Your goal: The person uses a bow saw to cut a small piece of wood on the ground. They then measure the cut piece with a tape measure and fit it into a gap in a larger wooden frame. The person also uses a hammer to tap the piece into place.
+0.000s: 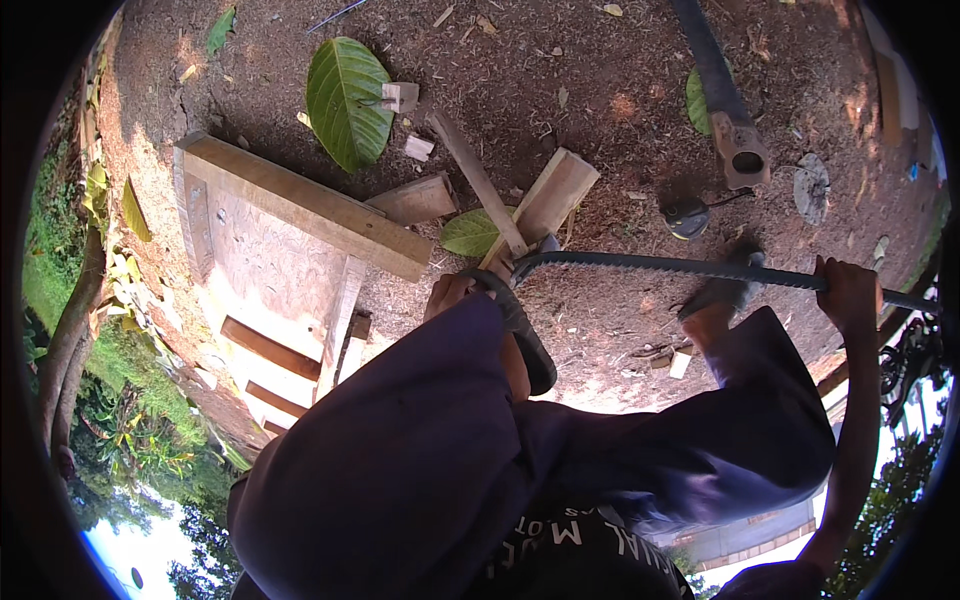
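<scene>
My right hand (848,295) grips the right end of a long, dark toothed saw (680,268), which stretches left to a narrow wooden strip (470,170) and a short board (555,195) lying crossed on the ground. My left hand (445,295) is bent at the lower end of these pieces, mostly behind my raised left knee; what it holds is hidden. A dark curved shape (530,350), partly covered, sits beside it. My right foot (720,295) in a dark sandal is under the saw, near a black and yellow tape measure (690,220).
A wooden panel with beams (270,240) lies on the left. A second saw with a wooden handle (735,150) is at top right, beside a pale flat piece (810,190). Leaves (345,100) and offcuts (418,150) are scattered on the dirt. Plants border the far left.
</scene>
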A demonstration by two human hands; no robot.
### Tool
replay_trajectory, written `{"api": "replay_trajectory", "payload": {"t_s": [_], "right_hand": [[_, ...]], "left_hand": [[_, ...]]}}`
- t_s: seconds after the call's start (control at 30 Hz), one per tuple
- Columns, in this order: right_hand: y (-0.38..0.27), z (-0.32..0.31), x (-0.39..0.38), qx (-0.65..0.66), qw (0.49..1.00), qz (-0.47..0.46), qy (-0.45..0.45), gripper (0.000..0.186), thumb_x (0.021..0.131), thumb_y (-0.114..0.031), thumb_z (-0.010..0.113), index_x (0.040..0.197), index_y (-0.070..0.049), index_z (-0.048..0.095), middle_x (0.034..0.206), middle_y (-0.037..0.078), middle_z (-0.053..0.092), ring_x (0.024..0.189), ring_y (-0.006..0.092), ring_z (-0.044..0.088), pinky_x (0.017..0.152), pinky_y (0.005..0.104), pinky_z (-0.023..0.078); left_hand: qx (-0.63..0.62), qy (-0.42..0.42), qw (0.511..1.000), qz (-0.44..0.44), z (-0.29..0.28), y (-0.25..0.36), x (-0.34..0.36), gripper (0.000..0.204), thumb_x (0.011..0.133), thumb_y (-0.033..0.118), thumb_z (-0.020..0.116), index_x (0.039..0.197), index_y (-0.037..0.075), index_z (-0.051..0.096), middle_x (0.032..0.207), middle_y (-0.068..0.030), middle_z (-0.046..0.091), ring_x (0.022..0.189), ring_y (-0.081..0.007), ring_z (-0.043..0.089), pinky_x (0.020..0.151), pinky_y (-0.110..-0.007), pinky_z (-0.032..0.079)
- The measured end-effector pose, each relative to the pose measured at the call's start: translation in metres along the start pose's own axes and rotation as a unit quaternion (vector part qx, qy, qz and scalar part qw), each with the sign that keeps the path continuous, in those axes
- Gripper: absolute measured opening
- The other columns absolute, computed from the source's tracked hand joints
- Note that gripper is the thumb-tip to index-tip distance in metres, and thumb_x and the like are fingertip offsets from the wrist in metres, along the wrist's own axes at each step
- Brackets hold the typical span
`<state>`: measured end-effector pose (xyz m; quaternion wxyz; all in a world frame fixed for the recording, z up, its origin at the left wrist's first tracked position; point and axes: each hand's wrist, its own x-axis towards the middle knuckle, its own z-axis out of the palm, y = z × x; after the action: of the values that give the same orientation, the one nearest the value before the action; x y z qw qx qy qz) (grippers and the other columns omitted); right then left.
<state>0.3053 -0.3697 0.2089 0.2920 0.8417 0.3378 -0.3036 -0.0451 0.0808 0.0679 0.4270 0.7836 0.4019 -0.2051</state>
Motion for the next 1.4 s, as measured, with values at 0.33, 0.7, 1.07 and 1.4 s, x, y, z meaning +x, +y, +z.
{"api": "replay_trajectory", "payload": {"t_s": [0.33, 0.7, 1.07, 1.4], "right_hand": [[0.004, 0.007, -0.003, 0.006, 0.999, -0.012, 0.032, 0.019, 0.093, -0.026, 0.063, 0.078, -0.014, 0.061, 0.065, 0.005, 0.065, 0.065, 0.0286, 0.070, 0.061, 0.0454, 0.055], [0.005, -0.004, 0.005, 0.014, 0.997, -0.009, -0.080, 0.012, 0.080, -0.023, 0.070, 0.087, -0.017, 0.063, 0.076, 0.005, 0.068, 0.077, 0.0257, 0.072, 0.066, 0.0414, 0.056], [0.013, 0.075, 0.020, 0.059, 0.996, -0.007, -0.071, 0.011, 0.077, -0.023, 0.071, 0.085, -0.017, 0.065, 0.077, 0.005, 0.070, 0.074, 0.0275, 0.072, 0.068, 0.0441, 0.055], [-0.010, -0.017, -0.011, 0.017, 0.996, 0.054, -0.073, 0.015, 0.080, -0.023, 0.072, 0.084, -0.013, 0.062, 0.075, 0.005, 0.067, 0.075, 0.0265, 0.070, 0.068, 0.0438, 0.055]], "left_hand": [[0.005, -0.048, 0.996, 0.076, 0.021, 0.016, 0.013, 0.031, 0.090, 0.026, 0.075, 0.106, 0.003, 0.062, 0.109, -0.0163, 0.065, 0.100, -0.0301, 0.065, 0.087, -0.045, 0.051], [0.099, -0.476, 0.823, 0.292, 0.117, 0.144, 0.072, 0.045, 0.088, 0.037, 0.074, 0.117, 0.003, 0.063, 0.102, -0.0197, 0.070, 0.097, -0.0371, 0.070, 0.088, -0.052, 0.054], [0.198, -0.375, 0.844, 0.327, 0.173, 0.128, 0.061, 0.027, 0.089, 0.032, 0.072, 0.095, 0.007, 0.069, 0.080, -0.0146, 0.071, 0.076, -0.0337, 0.073, 0.067, -0.050, 0.058], [0.218, -0.378, 0.861, 0.262, 0.133, 0.148, 0.059, 0.024, 0.087, 0.033, 0.071, 0.102, 0.014, 0.072, 0.080, -0.0112, 0.071, 0.081, -0.0327, 0.072, 0.076, -0.050, 0.056]]}}
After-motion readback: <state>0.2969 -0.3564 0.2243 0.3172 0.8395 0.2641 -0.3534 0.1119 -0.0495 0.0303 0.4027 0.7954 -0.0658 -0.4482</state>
